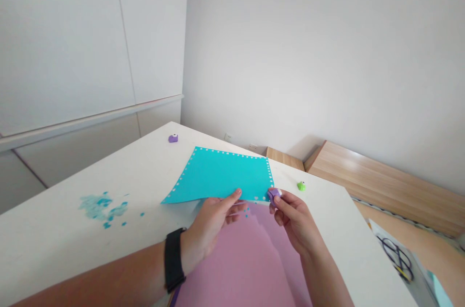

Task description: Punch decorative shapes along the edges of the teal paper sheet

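Note:
My left hand [214, 224] pinches the near edge of a turquoise paper sheet [218, 176], whose edges are lined with small punched holes. My right hand [296, 220] grips a small purple craft punch [274, 195], which is fitted over the sheet's near right corner. A black wristband [173, 258] circles my left wrist. Beneath both hands lie pink paper sheets [236, 268], running off the table's near side.
Another purple punch [173, 138] sits at the white table's [65, 244] far edge, and a green punch [301, 186] sits to the right. Turquoise paper scraps [103, 207] lie at left. Wooden furniture [381, 181] stands beyond the right edge, below a wall.

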The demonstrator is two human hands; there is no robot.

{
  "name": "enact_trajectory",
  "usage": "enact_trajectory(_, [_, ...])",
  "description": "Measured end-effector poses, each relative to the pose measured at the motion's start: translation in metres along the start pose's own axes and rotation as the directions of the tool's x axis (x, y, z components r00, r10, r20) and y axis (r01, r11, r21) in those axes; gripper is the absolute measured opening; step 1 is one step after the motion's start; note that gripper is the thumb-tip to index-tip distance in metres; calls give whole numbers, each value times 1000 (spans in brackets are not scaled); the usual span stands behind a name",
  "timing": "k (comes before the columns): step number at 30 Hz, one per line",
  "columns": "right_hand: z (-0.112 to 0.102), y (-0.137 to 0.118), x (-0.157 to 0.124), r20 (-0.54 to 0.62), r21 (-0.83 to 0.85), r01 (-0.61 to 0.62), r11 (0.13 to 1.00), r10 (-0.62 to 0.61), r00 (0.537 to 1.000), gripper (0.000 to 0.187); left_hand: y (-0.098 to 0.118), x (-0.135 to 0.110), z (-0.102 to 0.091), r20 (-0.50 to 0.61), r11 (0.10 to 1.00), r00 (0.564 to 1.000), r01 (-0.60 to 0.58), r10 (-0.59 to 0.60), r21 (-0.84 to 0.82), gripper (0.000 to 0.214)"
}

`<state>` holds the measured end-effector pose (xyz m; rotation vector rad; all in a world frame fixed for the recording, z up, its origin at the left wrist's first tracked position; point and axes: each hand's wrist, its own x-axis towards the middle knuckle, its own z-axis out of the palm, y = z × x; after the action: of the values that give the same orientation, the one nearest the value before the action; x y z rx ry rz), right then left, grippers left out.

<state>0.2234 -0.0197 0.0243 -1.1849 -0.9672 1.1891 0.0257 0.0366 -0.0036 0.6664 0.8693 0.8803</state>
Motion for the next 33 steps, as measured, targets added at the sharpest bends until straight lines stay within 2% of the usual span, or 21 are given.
enact_trajectory(5, [-1,-4,-2,-19,-7,33,999,-33,999,30,-3,1,0,-37,997,997,-71,71,-21,41])
enact_trajectory(10, [-1,-7,-4,5,-34,-37,999,38,999,32,-2,1,1,-38,994,995,-98,96,-58,41])
enact_trajectory(17, [-1,-5,-2,-14,-43,-47,998,47,999,26,-3,3,-2,-25,993,1000,8,-11,-118,37])
enact_trajectory(21, [-1,-6,-2,5,-57,-61,997,61,998,26,-8,8,-4,-31,978,993,107,-114,-182,27])
enact_trajectory(23, [-1,-6,-2,11,-67,-63,996,64,998,25,-10,11,-3,-59,978,990,114,-125,-173,21])
enact_trajectory(26, [-3,-5,-2,-11,-102,-43,994,42,999,26,-11,12,-3,-80,993,996,41,-50,-112,20])
enact_trajectory(29, [-5,-5,-4,-46,-175,-14,984,6,999,31,-10,11,-3,-45,995,997,-63,60,-81,29])
enact_trajectory(33, [1,-2,-6,25,-203,-11,979,17,1000,35,-6,8,-3,22,982,987,-154,157,-110,43])
